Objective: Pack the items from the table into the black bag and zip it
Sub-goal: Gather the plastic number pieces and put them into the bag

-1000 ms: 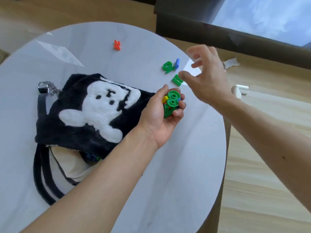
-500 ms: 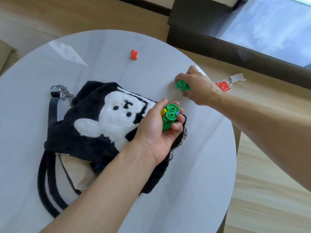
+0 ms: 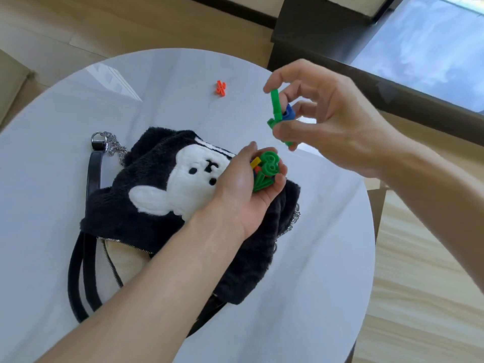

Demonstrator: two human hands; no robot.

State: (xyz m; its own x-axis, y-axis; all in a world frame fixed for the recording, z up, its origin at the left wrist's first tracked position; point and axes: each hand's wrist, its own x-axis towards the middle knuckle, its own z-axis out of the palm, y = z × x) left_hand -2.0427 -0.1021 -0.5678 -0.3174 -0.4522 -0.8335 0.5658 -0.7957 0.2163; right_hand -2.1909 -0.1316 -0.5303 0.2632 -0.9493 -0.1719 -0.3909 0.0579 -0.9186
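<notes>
1. Black bag (image 3: pixel 162 195) lies near-left on the surface (image 3: pixel 314 284), zipper open.
2. Left hand (image 3: pixel 243 189) cups gathered plastic pieces (image 3: pixel 267 171), fingers curled around them.
3. Right hand (image 3: pixel 322 119) pinches green and blue pieces (image 3: pixel 279 111); collecting seems underway.
4. Orange piece (image 3: pixel 220 88) waits far; fetch it, then fill the bag.

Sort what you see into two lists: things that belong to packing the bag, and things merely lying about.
Belong to the job:
black bag, zip open
plastic pieces in left hand
green and blue pieces in right hand
orange piece on the table

Lying about:
dark furniture behind the table
wooden floor
</notes>
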